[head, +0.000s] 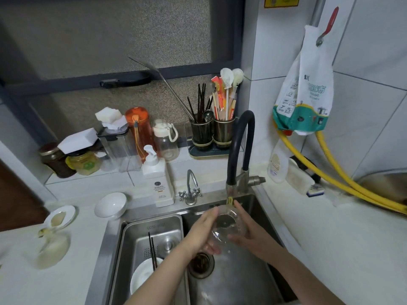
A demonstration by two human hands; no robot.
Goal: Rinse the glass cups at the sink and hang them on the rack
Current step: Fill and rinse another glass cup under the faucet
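Both hands, left hand [203, 230] and right hand [248, 233], cup the wet glass cup [226, 230] under the tap [230, 200]; slippery glass could drop into the sink [233, 280] and crack.

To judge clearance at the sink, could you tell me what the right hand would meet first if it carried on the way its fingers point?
The right hand points up and left along the glass cup it holds. Its fingertips would probably meet the tap spout just above first, though depth is unclear.
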